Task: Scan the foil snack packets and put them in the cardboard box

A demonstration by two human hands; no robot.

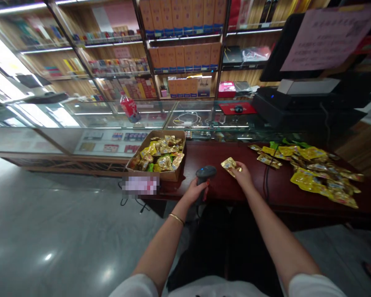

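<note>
My left hand (196,190) is wrapped round the handle of a black barcode scanner (205,171), whose head points toward my right hand. Between the fingers and thumb of my right hand (243,174) is a small gold snack packet (228,164), held just above the dark red table (210,152). To the left stands an open cardboard box (173,175) filled with gold, yellow and green packets. A loose pile of similar gold and yellow packets (312,181) lies on the table to the right.
Behind the table runs a glass display counter (154,106) bearing a red-labelled bottle (129,107), a white cable (187,119) and a mouse (238,108) on a red pad. A monitor (281,53) stands at the right. A black cable (268,177) crosses the table beside the pile.
</note>
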